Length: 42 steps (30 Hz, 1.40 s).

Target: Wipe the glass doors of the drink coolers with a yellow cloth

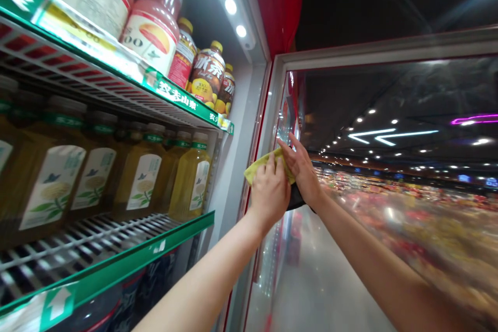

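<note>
My left hand (270,194) and my right hand (300,168) are raised together at the edge of a glass cooler door (373,109). A yellow cloth (264,167) is bunched between them, with its corner showing to the left of my left hand. Both hands press on the cloth close to the door's white frame (277,104). A dark object (295,198), possibly black fabric, shows below my right hand, and its shape is mostly hidden.
To the left, green-edged wire shelves (116,98) hold bottled drinks, including yellow tea bottles (142,176) and brown iced-tea bottles (206,78). Lights run along the cooler's ceiling (229,6). Through the glass, a blurred store aisle (404,218) stretches away.
</note>
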{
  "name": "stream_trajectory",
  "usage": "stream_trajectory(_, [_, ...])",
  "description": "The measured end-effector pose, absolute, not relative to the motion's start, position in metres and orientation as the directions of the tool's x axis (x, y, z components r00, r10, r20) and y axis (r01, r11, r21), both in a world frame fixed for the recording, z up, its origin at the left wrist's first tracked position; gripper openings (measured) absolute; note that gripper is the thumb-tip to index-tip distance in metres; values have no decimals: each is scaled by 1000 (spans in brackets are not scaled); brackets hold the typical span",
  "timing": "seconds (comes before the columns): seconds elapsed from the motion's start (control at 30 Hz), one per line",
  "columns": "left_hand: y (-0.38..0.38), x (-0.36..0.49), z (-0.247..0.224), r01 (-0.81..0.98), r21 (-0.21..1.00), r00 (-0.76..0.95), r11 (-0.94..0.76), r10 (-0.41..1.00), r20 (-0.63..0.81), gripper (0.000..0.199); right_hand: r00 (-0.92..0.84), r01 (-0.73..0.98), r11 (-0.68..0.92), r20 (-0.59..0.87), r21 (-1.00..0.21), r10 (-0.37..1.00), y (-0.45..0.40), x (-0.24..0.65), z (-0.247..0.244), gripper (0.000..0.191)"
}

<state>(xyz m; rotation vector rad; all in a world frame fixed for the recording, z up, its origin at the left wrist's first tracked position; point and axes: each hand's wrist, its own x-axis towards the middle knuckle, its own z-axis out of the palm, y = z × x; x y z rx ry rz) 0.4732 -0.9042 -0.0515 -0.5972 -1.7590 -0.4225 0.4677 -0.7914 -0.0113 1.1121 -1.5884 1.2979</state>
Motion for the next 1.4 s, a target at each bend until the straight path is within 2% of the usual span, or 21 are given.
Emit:
stream_trajectory(0.1, [-873, 470, -59, 485, 63, -253, 872, 70, 965, 68, -342, -939, -23, 938, -344, -65, -786, 473, -9, 62])
stream_trajectory(0.17, [-863, 461, -70, 454, 78, -239, 888, 37, 970, 76, -288, -956, 54, 958, -288, 8, -778, 479, -9, 56])
stream_trajectory(0.23, [-864, 448, -79, 442, 45, -187, 896, 43, 981, 79, -187, -962, 195, 982, -190, 31, -766, 488, -9, 49])
stream_trajectory(0.33, [-873, 430, -78, 428, -31, -100, 903, 81, 992, 76, -89, -909, 414, 994, -53, -69, -745, 506, -10, 40])
stream_trajectory(0.43, [-881, 421, -54, 408, -58, -66, 911, 93, 993, 78, -62, -819, 571, 980, 59, -191, -724, 526, -10, 36])
stream_trajectory(0.57, [-885, 418, -28, 401, -83, -29, 912, 103, 994, 70, -19, -726, 673, 973, 144, -229, -703, 549, -16, 37])
stream_trajectory(0.63, [-887, 418, -33, 401, -133, 13, 906, 139, 990, 62, 1, -695, 698, 971, 172, -237, -694, 557, -22, 37])
stream_trajectory(0.7, [-890, 420, -46, 415, -203, 59, 887, 197, 979, 65, 10, -674, 712, 966, 197, -257, -688, 560, -29, 38])
stream_trajectory(0.87, [-900, 424, -73, 459, -284, 61, 842, 289, 956, 87, -9, -650, 722, 948, 236, -318, -678, 564, -43, 41])
stream_trajectory(1.03, [-912, 414, -56, 421, -278, 14, 863, 300, 954, 76, -17, -634, 737, 948, 236, -317, -668, 572, -46, 40])
stream_trajectory(1.23, [-905, 410, 14, 478, -122, -37, 870, 159, 987, 61, -12, -600, 777, 969, 190, -246, -660, 582, -43, 35])
stream_trajectory(1.3, [-902, 414, 23, 493, -92, -22, 865, 119, 993, 57, -3, -604, 773, 969, 194, -246, -660, 585, -44, 34])
stream_trajectory(1.37, [-901, 418, 14, 505, -103, -8, 857, 124, 992, 60, 1, -610, 767, 969, 197, -248, -660, 587, -50, 34])
stream_trajectory(1.4, [-902, 419, 4, 510, -119, -4, 852, 141, 990, 69, 3, -613, 766, 970, 195, -244, -659, 587, -54, 34])
